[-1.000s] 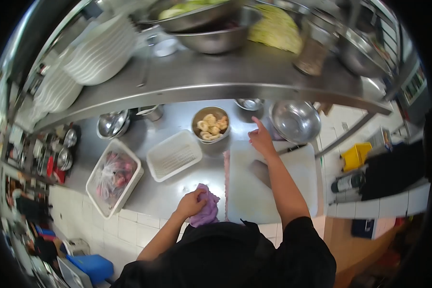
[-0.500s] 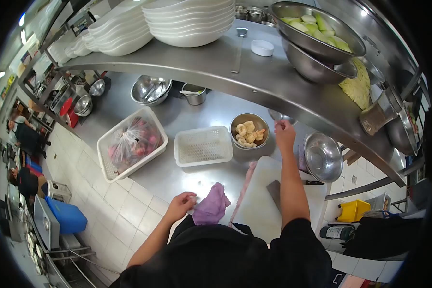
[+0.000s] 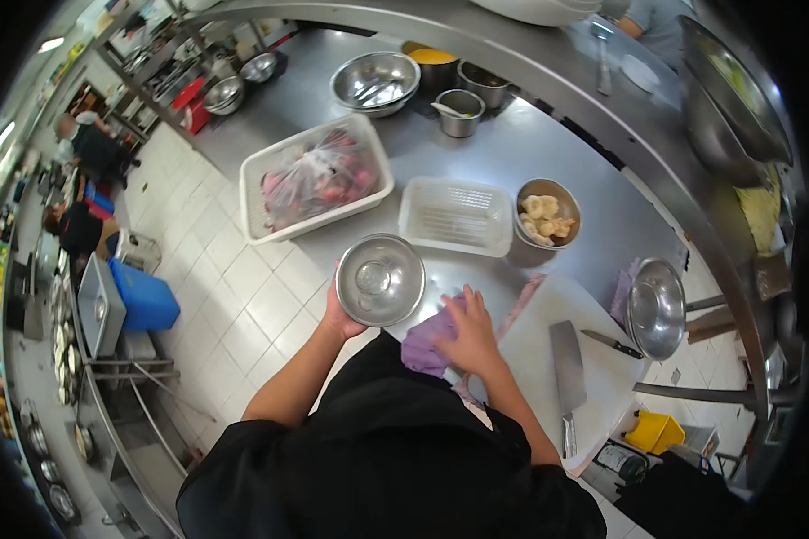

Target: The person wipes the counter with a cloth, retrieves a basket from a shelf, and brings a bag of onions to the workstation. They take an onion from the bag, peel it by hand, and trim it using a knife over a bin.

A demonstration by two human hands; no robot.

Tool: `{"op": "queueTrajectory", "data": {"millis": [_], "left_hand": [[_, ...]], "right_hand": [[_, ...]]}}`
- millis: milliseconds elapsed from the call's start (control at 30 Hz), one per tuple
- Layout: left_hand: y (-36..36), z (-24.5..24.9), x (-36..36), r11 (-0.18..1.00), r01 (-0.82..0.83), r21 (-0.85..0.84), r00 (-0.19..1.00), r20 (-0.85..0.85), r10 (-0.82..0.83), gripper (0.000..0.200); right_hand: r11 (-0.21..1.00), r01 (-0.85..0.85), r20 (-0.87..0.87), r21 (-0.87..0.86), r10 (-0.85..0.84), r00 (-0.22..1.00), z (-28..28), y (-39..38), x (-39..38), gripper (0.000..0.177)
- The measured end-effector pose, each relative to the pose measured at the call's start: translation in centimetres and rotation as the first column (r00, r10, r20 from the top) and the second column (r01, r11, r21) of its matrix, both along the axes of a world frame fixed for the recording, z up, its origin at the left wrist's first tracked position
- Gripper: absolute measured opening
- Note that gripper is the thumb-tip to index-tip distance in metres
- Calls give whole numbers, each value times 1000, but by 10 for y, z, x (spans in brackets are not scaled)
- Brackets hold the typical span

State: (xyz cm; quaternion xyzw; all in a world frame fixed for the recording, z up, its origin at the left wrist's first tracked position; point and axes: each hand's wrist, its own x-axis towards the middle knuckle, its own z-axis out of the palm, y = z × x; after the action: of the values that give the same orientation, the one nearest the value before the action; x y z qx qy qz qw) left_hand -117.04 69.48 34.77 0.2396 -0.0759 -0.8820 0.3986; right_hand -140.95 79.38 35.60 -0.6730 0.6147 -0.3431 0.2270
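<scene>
My left hand [image 3: 340,311] grips a shiny metal bowl [image 3: 380,280] by its left side, tilted so its bare inside faces up toward me. To the right, at the counter's front edge, lies a crumpled purple cloth [image 3: 426,347]. My right hand [image 3: 470,331] is over the cloth with its fingers spread, overlapping it in this view. Close by on the right, a white cutting board [image 3: 521,359] carries a cleaver [image 3: 567,368] and a smaller black-handled knife [image 3: 613,343].
Behind my hands stand a white basket [image 3: 250,211] with a plastic bag of reddish produce, a white perforated basket [image 3: 409,225], and a bowl [image 3: 548,187] of pale food pieces. Another metal bowl [image 3: 656,310] sits right of the board. A steel shelf [image 3: 548,67] overhangs the counter.
The metal bowl is now in my left hand; earlier my right hand reached to a metal bowl under the shelf. My right hand has come back to the cloth. The view has shifted.
</scene>
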Motion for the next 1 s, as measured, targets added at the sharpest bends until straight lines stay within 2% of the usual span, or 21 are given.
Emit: {"op": "queueTrajectory", "data": {"millis": [33, 67, 100, 133, 200, 233, 267, 333, 400, 467, 533, 600, 633, 667, 700, 800, 833, 867, 900, 933, 1000], "left_hand": [[6, 7, 9, 999, -22, -25, 998, 59, 23, 76], [10, 6, 19, 999, -38, -24, 997, 66, 40, 76], [12, 4, 29, 999, -38, -38, 995, 93, 41, 77], [15, 2, 38, 998, -36, -53, 993, 115, 42, 77], [19, 0, 52, 997, -54, -46, 994, 94, 58, 76], [22, -2, 59, 998, -54, -35, 996, 75, 56, 75], [21, -5, 64, 997, -68, -46, 996, 60, 71, 75], [26, -15, 77, 994, -105, -42, 985, 133, 109, 73], [33, -14, 87, 995, -78, -57, 989, 122, 84, 68], [39, -20, 104, 972, -170, -164, 969, 153, 195, 63], [39, -25, 146, 966, -232, -117, 968, 71, 241, 62], [40, -26, 194, 947, -278, -162, 949, 104, 296, 65], [42, -27, 217, 951, -257, -170, 957, 96, 275, 65], [43, -29, 240, 935, -318, -157, 940, 76, 333, 65], [44, -32, 263, 911, -391, -133, 914, 61, 401, 66], [57, -28, 328, 907, -414, -75, 906, 70, 418, 66], [60, -23, 346, 919, -374, -123, 913, 126, 388, 67], [63, -24, 365, 896, -426, -124, 887, 135, 441, 67], [65, -30, 384, 914, -370, -165, 855, 325, 405, 68], [68, -32, 404, 931, -318, -178, 781, 507, 363, 69], [73, -25, 436, 948, -286, -142, 795, 517, 317, 70]], "right_hand": [[990, -8, -241, 138, 41, 970, 1, 8, 22, 60], [964, 20, -462, 265, 109, 880, 1, 13, 38, 61], [992, 13, -491, 128, 52, 870, -6, 13, 48, 51], [992, 0, -491, 126, 62, 869, -27, 7, 51, 51], [990, -133, -66, 47, 136, 989, -70, -10, 51, 42], [980, -18, 318, 198, -47, 947, -57, -16, 60, 38], [982, -29, 305, 186, -30, 952, -38, -25, 70, 38], [971, -5, 374, -241, 97, 922, 1, -32, 99, 48], [889, -168, 42, -426, 205, 978, 42, -45, 146, 60], [880, -293, -158, -374, 251, 955, 18, -58, 204, 69], [918, -333, -302, -215, 262, 916, -10, -68, 259, 74], [835, -506, -436, -216, 381, 815, -42, -78, 312, 78], [805, -590, -327, -54, 544, 773, -37, -76, 333, 78], [725, -683, -186, 93, 686, 703, -24, -77, 354, 77], [720, -687, -192, 94, 691, 697, -13, -79, 374, 77], [607, -779, -239, 157, 789, 566, -2, -71, 427, 74], [565, -811, -201, 152, 821, 535, -9, -75, 442, 72], [515, -846, -158, 134, 854, 495, -16, -76, 463, 70], [525, -847, -143, 86, 848, 511, -23, -74, 476, 61], [480, -875, -158, 59, 870, 467, -29, -75, 487, 56], [378, -926, -232, 22, 903, 362, -32, -78, 506, 49]]}}
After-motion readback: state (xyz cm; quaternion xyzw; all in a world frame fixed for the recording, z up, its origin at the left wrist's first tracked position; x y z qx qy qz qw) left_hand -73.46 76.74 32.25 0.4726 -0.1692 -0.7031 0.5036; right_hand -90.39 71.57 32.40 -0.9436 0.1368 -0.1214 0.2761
